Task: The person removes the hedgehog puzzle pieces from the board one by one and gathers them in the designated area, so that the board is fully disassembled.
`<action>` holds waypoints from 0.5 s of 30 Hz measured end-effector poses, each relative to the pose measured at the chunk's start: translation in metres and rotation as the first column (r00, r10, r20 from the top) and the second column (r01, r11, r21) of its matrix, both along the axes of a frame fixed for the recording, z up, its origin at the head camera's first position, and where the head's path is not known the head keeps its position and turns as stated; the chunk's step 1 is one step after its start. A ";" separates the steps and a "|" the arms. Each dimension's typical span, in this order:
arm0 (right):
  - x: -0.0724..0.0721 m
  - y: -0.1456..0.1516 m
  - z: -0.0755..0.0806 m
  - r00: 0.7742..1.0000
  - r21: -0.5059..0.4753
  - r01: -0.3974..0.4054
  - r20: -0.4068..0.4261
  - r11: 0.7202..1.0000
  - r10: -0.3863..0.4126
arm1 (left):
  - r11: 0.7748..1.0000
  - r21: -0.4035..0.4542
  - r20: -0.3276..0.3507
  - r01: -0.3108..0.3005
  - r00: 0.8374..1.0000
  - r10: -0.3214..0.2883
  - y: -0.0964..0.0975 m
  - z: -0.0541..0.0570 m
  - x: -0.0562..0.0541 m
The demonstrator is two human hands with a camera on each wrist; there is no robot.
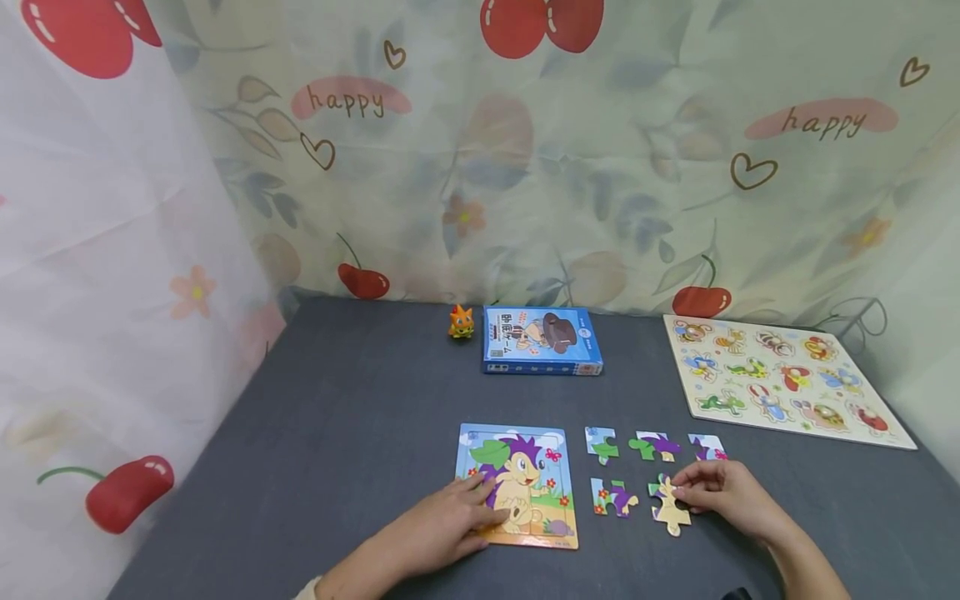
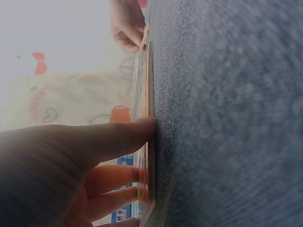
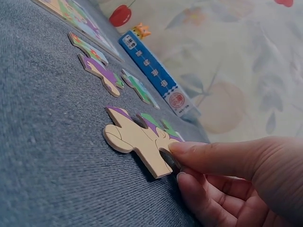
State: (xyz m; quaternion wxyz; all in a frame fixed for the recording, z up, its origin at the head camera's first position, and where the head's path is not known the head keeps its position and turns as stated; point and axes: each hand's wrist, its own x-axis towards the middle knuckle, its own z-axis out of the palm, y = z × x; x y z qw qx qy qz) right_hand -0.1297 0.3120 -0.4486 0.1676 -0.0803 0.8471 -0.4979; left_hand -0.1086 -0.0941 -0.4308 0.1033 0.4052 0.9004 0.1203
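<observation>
My left hand (image 1: 452, 521) lies over the lower left of a square hedgehog puzzle (image 1: 551, 500) on the dark table. In the left wrist view, the thumb (image 2: 142, 130) touches the edge of the puzzle board (image 2: 150, 80) and the extended fingers rest on its face. To the right, my right hand (image 1: 723, 496) pinches a cream puzzle piece (image 3: 137, 137) with purple and green edges between thumb and forefinger. That piece is low over the cloth. Several loose pieces lie between the two hands, among them a purple-and-green piece (image 1: 655, 446) and a flowered piece (image 1: 600, 497).
Behind the puzzle lie a blue box (image 1: 540, 340) and a small orange figurine (image 1: 461, 322). A pale board with insect pictures (image 1: 783, 379) occupies the back right. Printed curtains (image 1: 465, 167) hang along the table's back and sides.
</observation>
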 end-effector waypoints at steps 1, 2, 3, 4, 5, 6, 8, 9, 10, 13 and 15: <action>0.000 0.000 0.000 1.000 0.003 -0.003 -0.002 1.000 0.003 | 1.000 0.001 -0.001 0.000 1.000 0.000 0.000 0.000 0.000; -0.001 0.000 0.000 1.000 0.005 -0.005 -0.004 1.000 0.005 | 1.000 0.002 -0.001 0.000 1.000 0.000 0.000 0.000 0.000; -0.001 0.000 0.000 1.000 0.006 -0.008 -0.005 1.000 0.008 | 1.000 0.003 -0.002 0.001 1.000 -0.001 0.000 0.000 0.000; -0.001 0.000 0.001 1.000 0.005 -0.010 -0.008 1.000 0.011 | 1.000 0.003 0.000 0.002 1.000 -0.002 0.000 0.000 0.000; -0.001 0.000 0.001 1.000 0.004 -0.013 -0.010 1.000 0.013 | 1.000 0.004 0.000 0.002 1.000 -0.002 0.000 0.000 0.000; -0.001 0.000 0.001 1.000 0.002 -0.016 -0.015 1.000 0.016 | 1.000 0.004 0.001 0.002 1.000 -0.002 0.000 0.000 -0.001; -0.001 0.000 0.002 0.999 0.003 -0.020 -0.026 1.000 0.020 | 1.000 0.003 0.003 0.003 1.000 -0.003 0.000 0.000 -0.001; -0.001 -0.001 0.002 0.999 0.005 -0.020 -0.033 1.000 0.020 | 1.000 0.002 0.005 0.003 1.000 -0.003 0.000 0.000 -0.001; 0.000 -0.001 0.002 0.999 0.009 -0.018 -0.037 1.000 0.019 | 1.000 0.001 0.008 0.002 1.000 -0.002 0.000 0.000 -0.001; 0.000 -0.002 0.002 0.998 0.045 -0.005 -0.061 0.999 0.007 | 1.000 0.001 0.010 0.003 1.000 -0.003 0.000 0.000 -0.002; 0.001 -0.003 0.002 0.997 0.077 0.024 -0.071 0.997 -0.018 | 1.000 0.003 0.012 0.003 1.000 -0.003 0.000 0.000 -0.002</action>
